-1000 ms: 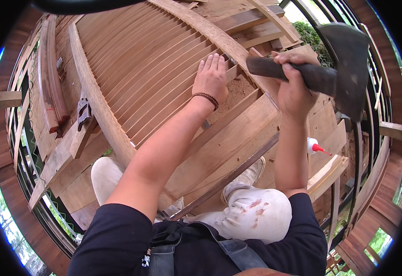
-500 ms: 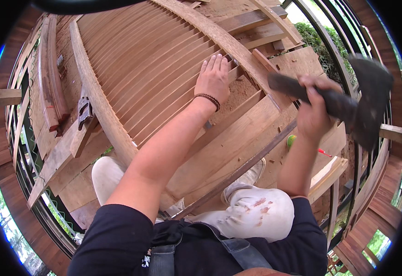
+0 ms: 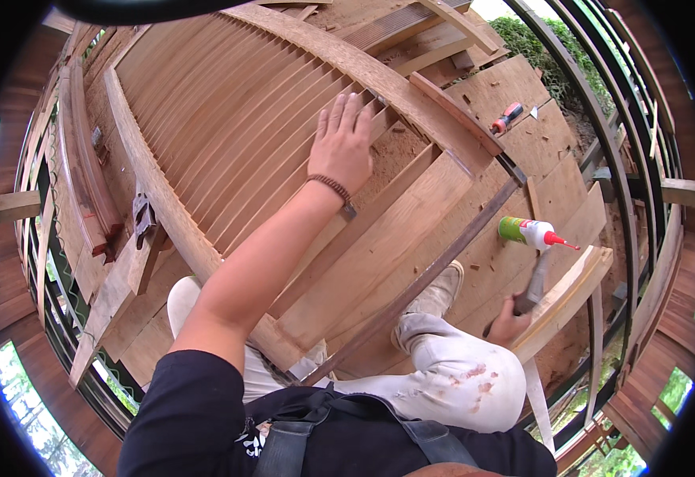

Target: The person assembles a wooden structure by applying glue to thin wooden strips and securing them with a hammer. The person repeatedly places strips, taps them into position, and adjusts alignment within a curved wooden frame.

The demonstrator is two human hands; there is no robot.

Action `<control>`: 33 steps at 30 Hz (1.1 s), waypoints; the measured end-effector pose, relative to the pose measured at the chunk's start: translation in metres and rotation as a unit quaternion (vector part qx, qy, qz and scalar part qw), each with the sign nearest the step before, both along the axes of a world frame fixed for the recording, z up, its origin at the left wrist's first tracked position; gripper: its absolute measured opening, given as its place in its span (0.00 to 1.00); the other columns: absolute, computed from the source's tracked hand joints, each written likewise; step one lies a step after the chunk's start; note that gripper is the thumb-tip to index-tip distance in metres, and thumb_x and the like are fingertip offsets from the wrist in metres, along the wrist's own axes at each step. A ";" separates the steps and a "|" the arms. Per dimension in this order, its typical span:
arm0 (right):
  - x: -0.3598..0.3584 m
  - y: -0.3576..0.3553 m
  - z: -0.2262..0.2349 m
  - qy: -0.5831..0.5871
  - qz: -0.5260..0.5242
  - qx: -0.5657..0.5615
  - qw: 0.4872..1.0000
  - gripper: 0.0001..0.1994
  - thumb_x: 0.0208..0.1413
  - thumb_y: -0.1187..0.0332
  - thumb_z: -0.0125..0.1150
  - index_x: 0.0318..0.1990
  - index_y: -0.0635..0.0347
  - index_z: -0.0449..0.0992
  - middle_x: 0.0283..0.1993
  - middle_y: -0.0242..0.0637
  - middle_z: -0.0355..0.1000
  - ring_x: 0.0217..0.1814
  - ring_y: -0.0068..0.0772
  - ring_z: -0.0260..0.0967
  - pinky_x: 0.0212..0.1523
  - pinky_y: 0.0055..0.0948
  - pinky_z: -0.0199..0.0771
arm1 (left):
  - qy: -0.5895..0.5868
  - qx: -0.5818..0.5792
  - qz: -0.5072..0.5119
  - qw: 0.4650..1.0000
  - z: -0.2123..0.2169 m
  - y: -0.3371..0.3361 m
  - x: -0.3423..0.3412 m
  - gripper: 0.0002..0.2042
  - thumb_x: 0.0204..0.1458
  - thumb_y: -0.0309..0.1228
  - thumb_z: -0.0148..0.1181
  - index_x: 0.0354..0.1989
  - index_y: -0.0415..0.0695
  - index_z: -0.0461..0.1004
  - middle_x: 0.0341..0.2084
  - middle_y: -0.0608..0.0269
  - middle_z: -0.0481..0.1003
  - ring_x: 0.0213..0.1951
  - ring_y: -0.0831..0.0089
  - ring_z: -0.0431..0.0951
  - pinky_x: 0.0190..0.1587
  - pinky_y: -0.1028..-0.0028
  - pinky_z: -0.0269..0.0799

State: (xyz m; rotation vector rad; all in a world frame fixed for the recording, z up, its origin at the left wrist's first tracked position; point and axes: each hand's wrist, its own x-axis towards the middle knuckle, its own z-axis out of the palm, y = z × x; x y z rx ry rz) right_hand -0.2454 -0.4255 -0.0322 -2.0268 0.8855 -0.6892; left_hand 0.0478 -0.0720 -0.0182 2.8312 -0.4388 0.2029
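My left hand lies palm down, fingers stretched out, on the thin wooden slats at the right end of a louvered panel. A curved wooden frame rail runs just beyond its fingertips. Down at the lower right, my right hand is closed around the dark handle of a hatchet; a timber edge and the hand hide much of that tool. Beside it, a green and white glue bottle with a red nozzle lies on its side.
A red and black handled tool lies on the boards at right. Stacked timber stands by my right knee. A dark bar crosses before my legs. At left are a grey saw-like handle and long brown mouldings.
My right hand has swung down from beside the panel with the hatchet, uncovering the glue bottle and red-handled tool. My left hand stays on the slats; the whole view has shifted slightly.
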 end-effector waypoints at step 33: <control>0.164 0.018 0.085 0.000 0.281 -0.199 0.939 0.07 0.62 0.71 0.66 0.44 0.64 0.81 0.39 0.38 0.79 0.42 0.36 0.76 0.48 0.34 0.75 | -0.022 -0.060 -0.037 0.997 -0.002 0.020 -0.011 0.29 0.47 0.22 0.65 0.63 0.42 0.73 0.70 0.60 0.67 0.75 0.58 0.59 0.76 0.52 0.56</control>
